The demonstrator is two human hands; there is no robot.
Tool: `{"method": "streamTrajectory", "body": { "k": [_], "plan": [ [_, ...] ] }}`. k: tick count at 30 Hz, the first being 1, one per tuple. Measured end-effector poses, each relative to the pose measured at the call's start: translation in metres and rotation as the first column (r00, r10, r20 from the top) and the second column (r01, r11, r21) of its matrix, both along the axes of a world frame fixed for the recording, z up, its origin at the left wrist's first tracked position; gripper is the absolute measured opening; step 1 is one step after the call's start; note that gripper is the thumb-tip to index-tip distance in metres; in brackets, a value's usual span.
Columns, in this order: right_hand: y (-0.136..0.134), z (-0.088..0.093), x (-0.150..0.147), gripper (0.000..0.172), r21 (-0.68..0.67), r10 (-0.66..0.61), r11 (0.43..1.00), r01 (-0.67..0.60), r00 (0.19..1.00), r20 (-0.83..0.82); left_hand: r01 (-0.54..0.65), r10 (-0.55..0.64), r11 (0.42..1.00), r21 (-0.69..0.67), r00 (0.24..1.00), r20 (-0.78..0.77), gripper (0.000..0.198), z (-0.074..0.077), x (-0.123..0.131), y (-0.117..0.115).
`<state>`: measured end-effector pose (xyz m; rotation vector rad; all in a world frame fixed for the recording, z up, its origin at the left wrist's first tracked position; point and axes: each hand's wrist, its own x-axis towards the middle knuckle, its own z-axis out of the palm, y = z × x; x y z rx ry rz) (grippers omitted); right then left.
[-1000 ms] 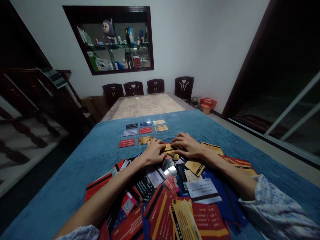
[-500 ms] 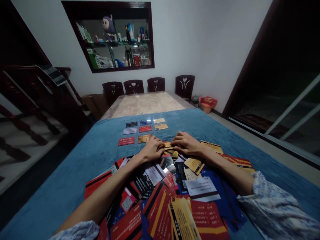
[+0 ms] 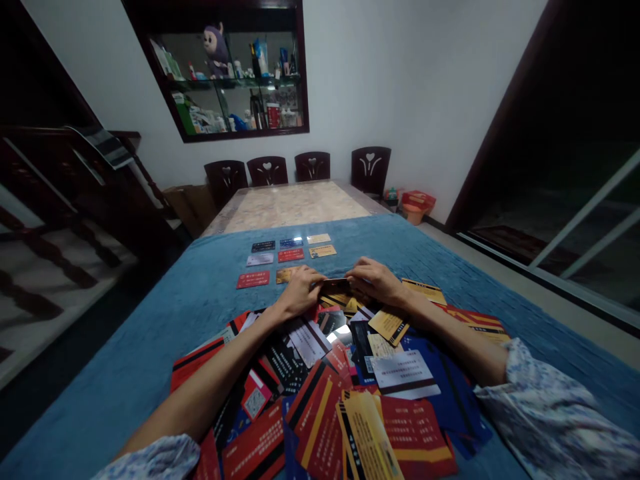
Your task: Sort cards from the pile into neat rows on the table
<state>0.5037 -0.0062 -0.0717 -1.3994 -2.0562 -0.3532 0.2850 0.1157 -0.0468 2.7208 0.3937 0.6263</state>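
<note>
My left hand (image 3: pixel 299 293) and my right hand (image 3: pixel 376 280) meet at the far edge of a heap of plastic cards (image 3: pixel 340 387) on a blue cloth (image 3: pixel 165 347). Between them they hold a dark and gold card (image 3: pixel 336 287), lifted a little off the heap, each hand pinching one end. Beyond the hands, several cards lie in neat rows (image 3: pixel 287 259): red, gold, dark, blue and pale ones. My forearms rest across the heap.
Past the cloth the marble table top (image 3: pixel 295 207) runs to four dark chairs (image 3: pixel 300 167) by the wall. A glass shelf niche (image 3: pixel 230 73) hangs above. A stair rail (image 3: pixel 60 193) stands left, a red basket (image 3: pixel 417 203) and sliding door right.
Both hands have raised the card from the heap and tilted it, so its dark side shows. The view has shifted slightly downward.
</note>
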Motion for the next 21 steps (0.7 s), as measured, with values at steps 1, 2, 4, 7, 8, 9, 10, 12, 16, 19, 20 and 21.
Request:
{"method": "streamTrajectory", "body": {
  "k": [1, 2, 4, 7, 8, 9, 10, 12, 16, 19, 20, 21],
  "plan": [
    [0.001, -0.001, 0.001, 0.033, 0.004, -0.005, 1.000, 0.005, 1.000, -0.012, 0.002, -0.002, 1.000, 0.003, 1.000, 0.013, 0.028, -0.001, 0.000, 0.001],
    [0.001, -0.003, 0.001, 0.031, 0.009, -0.011, 1.000, 0.011, 1.000, -0.020, 0.004, -0.004, 1.000, 0.004, 1.000, 0.027, 0.029, -0.002, 0.000, 0.002],
    [0.002, -0.004, 0.002, 0.029, 0.022, -0.023, 0.999, 0.023, 0.999, -0.033, 0.002, -0.002, 1.000, -0.001, 0.998, 0.058, 0.030, -0.004, 0.001, 0.003],
    [0.002, -0.005, 0.002, 0.027, 0.039, -0.039, 0.998, 0.041, 0.998, -0.047, -0.030, 0.034, 0.999, -0.031, 0.993, 0.116, 0.030, -0.006, 0.001, 0.004],
    [0.002, -0.004, 0.001, 0.028, 0.039, -0.052, 0.998, 0.054, 0.997, -0.054, -0.043, 0.048, 0.998, -0.044, 0.991, 0.128, 0.030, -0.006, 0.001, 0.004],
    [0.001, -0.003, 0.000, 0.029, 0.038, -0.069, 0.997, 0.071, 0.996, -0.063, -0.053, 0.060, 0.997, -0.055, 0.989, 0.137, 0.031, -0.007, 0.001, 0.004],
    [0.001, -0.002, -0.001, 0.029, 0.035, -0.084, 0.996, 0.086, 0.994, -0.072, -0.062, 0.070, 0.996, -0.064, 0.987, 0.142, 0.032, -0.007, 0.001, 0.003],
    [0.000, 0.000, -0.003, 0.029, 0.021, -0.101, 0.994, 0.103, 0.991, -0.087, -0.075, 0.085, 0.995, -0.072, 0.986, 0.141, 0.036, -0.008, 0.001, 0.002],
    [-0.001, 0.003, -0.006, 0.028, -0.043, -0.091, 0.995, 0.088, 0.993, -0.077, -0.090, 0.095, 0.994, -0.056, 0.989, 0.111, 0.038, -0.008, 0.000, -0.001],
    [-0.002, 0.004, -0.009, 0.037, -0.110, -0.100, 0.989, 0.095, 0.994, -0.038, -0.085, 0.087, 0.996, -0.032, 0.994, 0.069, 0.039, -0.005, -0.001, -0.005],
    [-0.003, 0.004, -0.011, 0.040, -0.128, -0.109, 0.986, 0.105, 0.994, -0.021, -0.086, 0.087, 0.996, -0.020, 0.995, 0.054, 0.039, -0.004, -0.001, -0.006],
    [-0.003, 0.005, -0.012, 0.043, -0.142, -0.118, 0.983, 0.117, 0.993, -0.004, -0.089, 0.089, 0.996, -0.006, 0.995, 0.039, 0.040, -0.003, -0.001, -0.007]
  ]
}}
